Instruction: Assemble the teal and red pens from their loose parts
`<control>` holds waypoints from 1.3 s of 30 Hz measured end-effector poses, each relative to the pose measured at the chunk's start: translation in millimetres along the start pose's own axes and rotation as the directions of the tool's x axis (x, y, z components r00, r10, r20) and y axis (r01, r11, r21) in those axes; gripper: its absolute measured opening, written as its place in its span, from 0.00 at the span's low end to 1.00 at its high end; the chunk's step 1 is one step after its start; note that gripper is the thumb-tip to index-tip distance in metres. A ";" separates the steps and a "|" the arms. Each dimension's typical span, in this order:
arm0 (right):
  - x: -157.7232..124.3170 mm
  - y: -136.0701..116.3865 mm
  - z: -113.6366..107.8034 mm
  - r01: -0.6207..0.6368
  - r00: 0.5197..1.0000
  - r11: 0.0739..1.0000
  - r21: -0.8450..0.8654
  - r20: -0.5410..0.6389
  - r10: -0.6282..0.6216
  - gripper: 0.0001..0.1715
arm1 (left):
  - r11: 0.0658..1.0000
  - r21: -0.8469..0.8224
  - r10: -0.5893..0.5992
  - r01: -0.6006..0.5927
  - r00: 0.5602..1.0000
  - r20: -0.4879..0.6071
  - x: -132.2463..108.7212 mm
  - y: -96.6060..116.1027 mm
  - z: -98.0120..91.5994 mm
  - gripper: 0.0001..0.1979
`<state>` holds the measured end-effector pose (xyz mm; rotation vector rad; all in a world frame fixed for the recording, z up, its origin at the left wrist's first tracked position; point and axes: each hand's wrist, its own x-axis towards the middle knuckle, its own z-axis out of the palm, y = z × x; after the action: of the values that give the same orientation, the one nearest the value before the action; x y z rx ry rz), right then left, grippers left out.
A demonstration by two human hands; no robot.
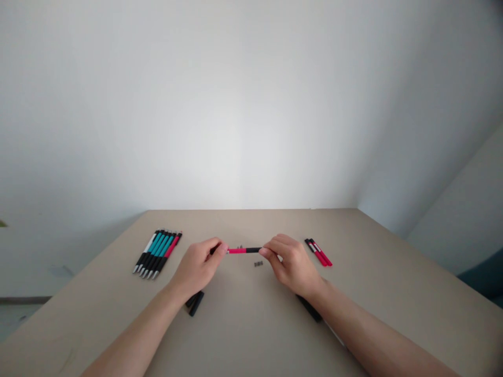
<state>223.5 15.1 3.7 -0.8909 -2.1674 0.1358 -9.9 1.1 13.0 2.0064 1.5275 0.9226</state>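
Observation:
A pen (pixel 237 251) with a red barrel and a black grip is held level above the table between both hands. My left hand (pixel 199 263) pinches its black end at the left. At the right, the fingertips of my right hand (pixel 291 263) close on the end of the black grip, so the tip is hidden. Small dark metallic parts (pixel 258 264) lie on the table just below the pen. Black tubes (pixel 196 303) lie under my left wrist. A long black piece (pixel 309 308) is partly covered by my right forearm.
A row of several pens (pixel 159 254) in white, teal and red, with black grips, lies at the left. Two red barrels with black ends (pixel 319 253) lie at the right. The beige table (pixel 243 335) meets a white wall (pixel 243 104) at the back.

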 end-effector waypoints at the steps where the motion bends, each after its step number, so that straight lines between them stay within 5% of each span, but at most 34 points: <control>1: 0.0 0.3 -0.7 -0.001 1.000 1.000 -0.003 -0.014 0.000 0.17 | 0.998 -0.045 -0.049 0.048 0.998 -0.027 0.9 -1.8 -0.2 0.22; 5: 0.9 0.5 -1.5 0.003 1.000 1.000 -0.009 -0.030 -0.003 0.16 | 0.966 -0.212 -0.161 0.148 0.986 -0.046 4.8 -8.4 -0.2 0.24; 12: 1.5 -2.9 -2.6 0.006 1.000 1.000 0.013 -0.006 -0.006 0.18 | 0.888 -0.433 -0.174 0.159 0.985 0.004 4.5 -6.5 0.9 0.24; 33: 1.0 -6.6 -0.1 -0.104 0.993 0.991 0.083 -0.056 0.109 0.25 | 0.839 -0.544 -0.049 -0.008 0.995 -0.090 3.2 -10.3 4.7 0.13; 39: 0.5 -4.0 -0.3 -0.035 0.996 0.999 0.032 -0.085 0.038 0.23 | 0.698 -0.703 -0.137 0.139 0.989 0.059 3.3 -2.1 4.6 0.16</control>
<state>221.3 12.3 5.7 -0.9033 -2.0656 0.1460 -7.3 5.0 9.2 1.3069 1.0522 1.2079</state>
